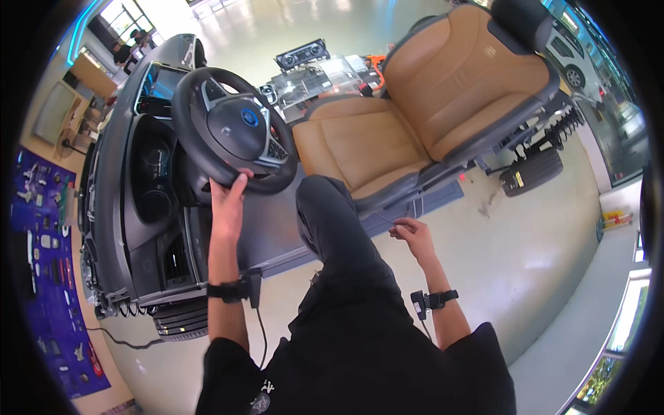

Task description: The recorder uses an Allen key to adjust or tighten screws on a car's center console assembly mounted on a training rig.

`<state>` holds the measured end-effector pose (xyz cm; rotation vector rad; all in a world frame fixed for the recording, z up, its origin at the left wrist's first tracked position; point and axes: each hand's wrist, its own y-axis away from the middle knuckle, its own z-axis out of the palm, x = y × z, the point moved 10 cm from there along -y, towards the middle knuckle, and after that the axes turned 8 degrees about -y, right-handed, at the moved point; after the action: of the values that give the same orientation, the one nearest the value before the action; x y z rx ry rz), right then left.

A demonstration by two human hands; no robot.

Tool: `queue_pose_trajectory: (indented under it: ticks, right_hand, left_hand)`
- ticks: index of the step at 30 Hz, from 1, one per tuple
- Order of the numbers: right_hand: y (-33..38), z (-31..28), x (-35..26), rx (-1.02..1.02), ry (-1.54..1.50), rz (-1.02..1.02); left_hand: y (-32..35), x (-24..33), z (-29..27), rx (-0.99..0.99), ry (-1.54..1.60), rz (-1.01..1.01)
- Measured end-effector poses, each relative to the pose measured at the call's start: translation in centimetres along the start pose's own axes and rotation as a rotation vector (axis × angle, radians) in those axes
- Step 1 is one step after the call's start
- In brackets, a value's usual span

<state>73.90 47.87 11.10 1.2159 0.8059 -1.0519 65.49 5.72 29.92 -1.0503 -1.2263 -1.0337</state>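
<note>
My left hand (229,196) is closed on the lower rim of a black steering wheel (185,131), its thumb lying over the rim. Behind the wheel sits a dark dashboard (149,259) with round gauges and an air vent. My right hand (413,237) pinches a thin dark rod-like tool (381,218) that points toward the base of a tan leather car seat (366,138). What the tool's far end touches cannot be made out. One of my legs, in dark trousers (332,221), is raised between the wheel and the seat.
A grey platform (266,228) carries the seat and dashboard. Tyres (531,173) and a coil spring stand beside it. Exposed car components with orange cables (373,69) lie beyond the seat. A purple parts board (48,270) is at left. People (131,52) are far off.
</note>
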Motion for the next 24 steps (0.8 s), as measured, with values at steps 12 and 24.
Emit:
queue_pose_trajectory:
  ticks: [12, 24]
  right_hand:
    - [-25.5, 13.4, -13.5, -0.478, 0.067, -0.048]
    - [-46.8, 17.7, -13.0, -0.585, 0.185, 0.126]
  left_hand:
    - [1.3, -0.2, -1.3, 0.271, -0.126, 0.017]
    - [3.7, -0.5, -1.9, 0.689, -0.173, -0.429]
